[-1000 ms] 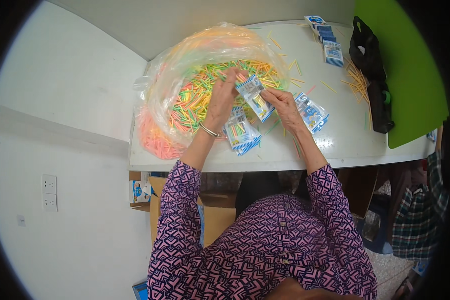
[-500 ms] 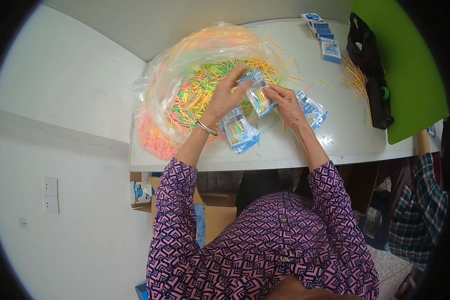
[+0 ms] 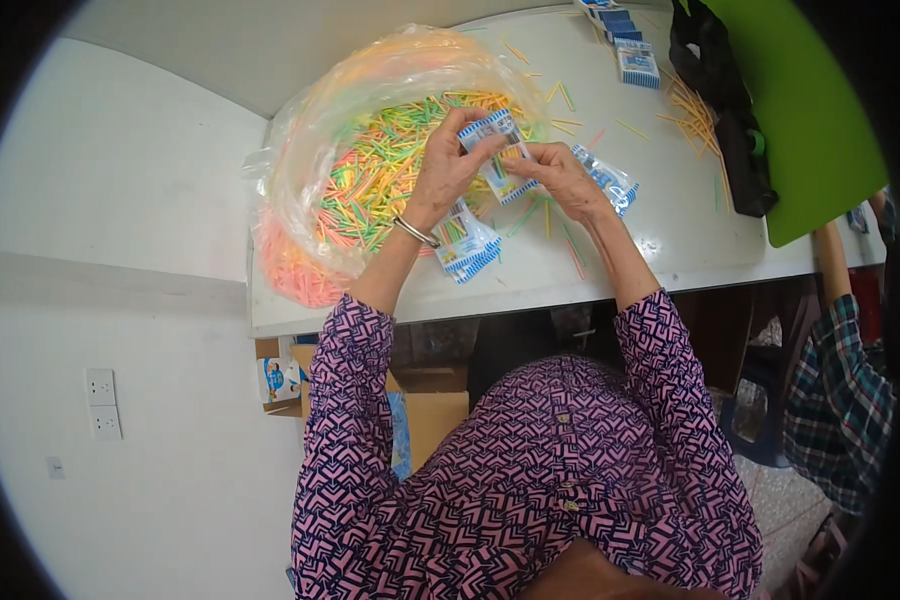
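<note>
Packet [image 3: 507,183] (coloured sticks [image 3: 500,166] inside) pinched by left hand [image 3: 450,165] and right hand [image 3: 568,180], near a stick-filled bag [image 3: 395,72].

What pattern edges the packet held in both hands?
Blue and white stripes edge the packet, best seen in the head view.

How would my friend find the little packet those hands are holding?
On the white table, find the big clear bag of coloured sticks. Near its right side, the left hand and right hand hold a small blue-striped packet; other packets lie on the table.
</note>
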### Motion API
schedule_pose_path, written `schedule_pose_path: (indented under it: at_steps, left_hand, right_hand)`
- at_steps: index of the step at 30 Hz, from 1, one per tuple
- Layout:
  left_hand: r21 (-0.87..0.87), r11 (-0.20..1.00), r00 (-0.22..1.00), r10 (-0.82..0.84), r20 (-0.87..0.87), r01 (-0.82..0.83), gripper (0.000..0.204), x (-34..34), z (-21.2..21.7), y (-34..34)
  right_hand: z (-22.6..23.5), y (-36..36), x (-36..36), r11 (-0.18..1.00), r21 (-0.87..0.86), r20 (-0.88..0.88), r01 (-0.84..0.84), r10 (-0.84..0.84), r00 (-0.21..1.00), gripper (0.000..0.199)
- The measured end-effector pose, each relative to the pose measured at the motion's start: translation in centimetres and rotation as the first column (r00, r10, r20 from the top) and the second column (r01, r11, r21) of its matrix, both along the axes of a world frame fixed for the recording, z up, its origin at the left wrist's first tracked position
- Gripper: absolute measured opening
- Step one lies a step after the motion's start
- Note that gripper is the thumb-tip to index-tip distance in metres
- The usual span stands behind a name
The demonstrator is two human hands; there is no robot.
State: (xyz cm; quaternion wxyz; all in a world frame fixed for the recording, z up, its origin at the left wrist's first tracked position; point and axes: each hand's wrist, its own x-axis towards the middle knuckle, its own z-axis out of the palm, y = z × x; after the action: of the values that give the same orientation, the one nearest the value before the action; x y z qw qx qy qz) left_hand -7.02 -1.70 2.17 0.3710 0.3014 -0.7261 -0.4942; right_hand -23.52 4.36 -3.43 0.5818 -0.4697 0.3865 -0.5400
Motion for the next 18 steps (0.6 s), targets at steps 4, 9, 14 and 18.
schedule_pose_path:
  at_steps: [4,9,14,18]
  left_hand:
    - [-0.063,0.997,0.985,-0.033,0.167,0.044,0.035,0.0,0.8,0.5]
    - [-0.117,0.993,0.979,0.014,0.205,0.01,0.039,-0.4,0.8,1.3]
    - [-0.11,0.993,0.985,-0.01,0.175,0.03,0.038,-0.7,-0.1,1.7]
    - [-0.073,0.997,0.988,-0.018,0.156,0.03,0.038,0.3,0.5,2.2]
  right_hand:
    - [0.3,0.8,-0.5,1.0,0.008,-0.051,-0.017,0.017,0.999,0.037]
    - [1.1,2.0,-1.1,0.999,0.022,-0.012,-0.041,0.041,0.999,0.035]
    - [0.8,2.3,-1.3,0.998,0.031,-0.111,-0.059,0.062,0.992,0.035]
    - [1.8,3.0,-1.3,0.994,0.08,-0.113,-0.073,0.082,0.99,0.028]
